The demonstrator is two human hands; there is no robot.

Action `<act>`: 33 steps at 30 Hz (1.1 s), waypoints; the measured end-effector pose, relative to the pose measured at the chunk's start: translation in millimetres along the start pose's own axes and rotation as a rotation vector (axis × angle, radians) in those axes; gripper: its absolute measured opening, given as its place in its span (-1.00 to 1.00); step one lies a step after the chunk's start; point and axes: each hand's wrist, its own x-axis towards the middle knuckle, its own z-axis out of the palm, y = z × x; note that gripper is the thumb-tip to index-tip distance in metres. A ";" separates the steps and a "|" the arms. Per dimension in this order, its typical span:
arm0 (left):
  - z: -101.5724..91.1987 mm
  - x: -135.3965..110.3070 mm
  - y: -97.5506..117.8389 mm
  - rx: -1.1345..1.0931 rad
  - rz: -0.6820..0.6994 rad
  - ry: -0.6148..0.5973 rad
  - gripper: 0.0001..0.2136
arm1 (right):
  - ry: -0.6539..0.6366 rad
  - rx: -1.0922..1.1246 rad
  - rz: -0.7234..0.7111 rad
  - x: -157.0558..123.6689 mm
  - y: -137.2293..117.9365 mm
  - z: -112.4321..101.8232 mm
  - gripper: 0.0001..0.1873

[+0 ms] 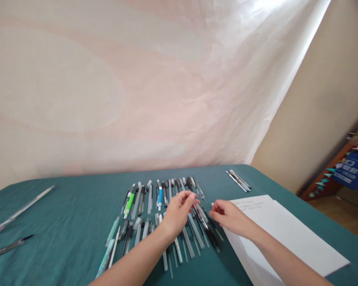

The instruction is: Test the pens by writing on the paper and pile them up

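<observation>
My left hand is over the middle of the pens, its thumb and fingers closed around the upper end of a clear, dark-tipped pen that slants down to the right. To the right, by the paper's edge, my right hand has its fingers curled in; anything inside them is hidden. Many pens lie side by side in two rows on the green cloth. A green-and-white pen and a blue-and-white pen stand out in the far row. My left forearm covers part of the near row.
White paper sheets with faint handwriting lie at the right. Several thin pens or refills are grouped at the back right. On the left of the table are a long pale stick and a dark pen. Pale cloth hangs behind.
</observation>
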 end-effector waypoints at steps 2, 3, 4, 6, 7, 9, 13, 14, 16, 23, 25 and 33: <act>-0.2 0.2 0.0 0.003 -0.003 0.002 -0.69 | 0.002 -0.144 0.006 0.8 7.4 4.9 -0.87; 0.0 0.2 -0.3 0.004 -0.004 0.004 -0.68 | -0.005 -0.206 0.013 0.6 9.5 7.4 -0.88; 0.3 0.1 -0.7 0.004 -0.004 0.004 -0.68 | -0.014 -0.259 0.028 0.2 10.6 9.7 -0.89; 0.9 -0.3 -1.3 -0.002 -0.003 0.000 -0.68 | -0.008 -0.347 0.060 -1.0 10.9 13.4 -0.89; 1.2 -0.6 -1.3 -0.005 -0.002 0.000 -0.68 | 0.002 -0.386 0.073 -1.4 10.5 14.8 -0.89; 1.9 -1.3 -0.6 -0.008 -0.003 0.002 -0.68 | 0.030 -0.444 0.093 -1.8 10.0 16.2 -0.88; 4.8 -3.5 1.7 -0.018 -0.013 -0.008 -0.68 | 0.051 -0.415 0.099 0.7 9.7 10.2 -0.87; 6.0 -4.2 1.9 -0.021 -0.010 -0.017 -0.68 | 0.064 -0.378 0.088 1.8 9.0 6.4 -0.87; 8.4 -5.7 1.5 -0.020 0.009 -0.041 -0.68 | 0.101 -0.256 0.056 3.5 5.5 -3.0 -0.85; 14.9 -13.2 -5.3 0.017 0.113 -0.160 -0.70 | 0.169 0.518 -0.060 -2.9 -22.9 -31.2 -0.70; 16.1 -15.3 -6.7 0.040 0.130 -0.185 -0.72 | 0.224 0.619 -0.114 -7.3 -31.0 -33.0 -0.65; 18.6 -19.5 -3.2 0.070 0.142 -0.250 -0.72 | 0.212 0.658 -0.152 -17.9 -47.2 -26.9 -0.72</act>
